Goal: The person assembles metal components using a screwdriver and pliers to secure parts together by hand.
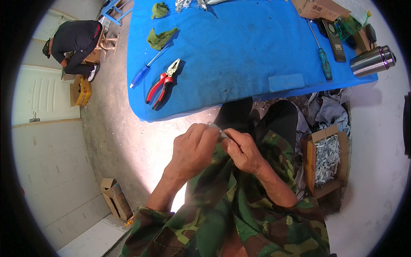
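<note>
Both hands meet over my lap, in front of the table edge. My left hand [192, 149] is closed, its fingers curled round one end of a small, thin greyish-white piece [222, 133]. The other end sits pinched between thumb and fingers of my right hand [245, 150]. Most of the piece is hidden by the fingers, so its kind does not show. Beyond the left hand, red-and-black combination pliers [162, 85] lie on the blue-covered table [214, 55], jaws pointing away. A blue-handled screwdriver [140, 76] rests left of them.
Green cloths [161, 39] lie at the table's far left. A teal-handled screwdriver [324, 64], a steel flask [372, 61] and a cardboard box [319, 9] stand or lie rightward. By my right knee, a carton [309, 162] holds many silvery strips. Another person [77, 43] sits bent over, far left.
</note>
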A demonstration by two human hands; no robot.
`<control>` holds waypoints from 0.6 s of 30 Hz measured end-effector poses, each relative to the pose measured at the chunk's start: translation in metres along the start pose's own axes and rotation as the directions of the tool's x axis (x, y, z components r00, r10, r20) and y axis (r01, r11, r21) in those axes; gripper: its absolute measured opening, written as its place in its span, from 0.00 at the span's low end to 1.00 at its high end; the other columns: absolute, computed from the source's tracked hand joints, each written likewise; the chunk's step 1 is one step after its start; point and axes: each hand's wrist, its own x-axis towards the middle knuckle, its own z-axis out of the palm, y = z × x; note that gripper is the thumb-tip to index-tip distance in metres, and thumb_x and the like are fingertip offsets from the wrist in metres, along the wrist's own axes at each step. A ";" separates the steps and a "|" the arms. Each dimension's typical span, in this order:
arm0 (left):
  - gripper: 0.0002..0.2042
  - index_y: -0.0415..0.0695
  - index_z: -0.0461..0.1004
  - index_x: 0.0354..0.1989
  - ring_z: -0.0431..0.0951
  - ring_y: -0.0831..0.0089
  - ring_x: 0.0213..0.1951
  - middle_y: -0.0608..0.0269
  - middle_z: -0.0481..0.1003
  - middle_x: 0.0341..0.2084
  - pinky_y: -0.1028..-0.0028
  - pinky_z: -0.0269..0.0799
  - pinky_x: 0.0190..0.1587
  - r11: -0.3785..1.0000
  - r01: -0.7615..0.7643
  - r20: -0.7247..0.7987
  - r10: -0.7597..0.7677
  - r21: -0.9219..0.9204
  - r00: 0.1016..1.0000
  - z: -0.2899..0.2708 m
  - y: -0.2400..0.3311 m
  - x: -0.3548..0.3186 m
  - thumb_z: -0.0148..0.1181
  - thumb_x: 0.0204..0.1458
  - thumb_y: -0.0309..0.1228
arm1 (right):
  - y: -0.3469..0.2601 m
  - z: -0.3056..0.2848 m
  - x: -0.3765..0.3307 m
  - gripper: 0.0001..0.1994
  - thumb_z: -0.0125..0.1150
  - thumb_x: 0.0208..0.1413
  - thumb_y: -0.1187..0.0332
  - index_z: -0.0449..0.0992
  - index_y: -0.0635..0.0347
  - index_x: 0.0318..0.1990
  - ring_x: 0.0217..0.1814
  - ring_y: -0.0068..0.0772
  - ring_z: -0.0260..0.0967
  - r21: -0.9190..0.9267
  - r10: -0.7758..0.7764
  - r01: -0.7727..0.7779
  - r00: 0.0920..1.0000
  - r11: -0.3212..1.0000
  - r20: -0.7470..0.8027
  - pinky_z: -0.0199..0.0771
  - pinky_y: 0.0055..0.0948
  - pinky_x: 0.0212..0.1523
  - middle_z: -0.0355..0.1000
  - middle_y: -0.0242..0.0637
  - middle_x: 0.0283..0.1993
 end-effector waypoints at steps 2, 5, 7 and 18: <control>0.10 0.43 0.74 0.36 0.77 0.63 0.31 0.62 0.71 0.28 0.67 0.72 0.27 0.998 -0.030 -0.011 0.030 0.048 0.999 0.001 -0.001 -0.004 0.63 0.44 0.23 | 0.000 0.000 0.000 0.07 0.51 0.64 0.72 0.72 0.68 0.37 0.27 0.49 0.70 -0.009 0.002 -0.002 1.000 1.000 0.001 0.69 0.38 0.31 0.70 0.50 0.28; 0.10 0.44 0.74 0.36 0.76 0.64 0.30 0.63 0.70 0.27 0.68 0.71 0.26 0.996 -0.053 -0.043 0.056 0.072 0.998 0.005 -0.004 -0.007 0.63 0.44 0.23 | -0.007 0.002 0.001 0.08 0.51 0.64 0.72 0.72 0.68 0.36 0.26 0.50 0.69 -0.033 -0.006 0.006 1.000 0.999 -0.008 0.69 0.39 0.31 0.69 0.51 0.27; 0.10 0.43 0.75 0.36 0.76 0.63 0.29 0.62 0.72 0.27 0.67 0.70 0.25 0.997 -0.029 -0.065 0.033 0.067 0.997 0.004 -0.006 -0.006 0.64 0.45 0.21 | -0.009 0.003 0.002 0.08 0.51 0.64 0.72 0.72 0.68 0.36 0.26 0.49 0.69 -0.049 -0.026 0.025 0.999 0.999 -0.022 0.68 0.39 0.30 0.69 0.50 0.26; 0.15 0.41 0.82 0.44 0.82 0.66 0.32 0.57 0.79 0.32 0.71 0.76 0.30 0.984 0.036 0.003 -0.036 -0.175 0.999 -0.020 -0.012 0.003 0.72 0.47 0.18 | 0.003 0.001 0.000 0.10 0.50 0.67 0.68 0.72 0.67 0.39 0.26 0.40 0.68 0.024 0.060 -0.060 0.998 0.998 -0.025 0.67 0.38 0.31 0.68 0.47 0.26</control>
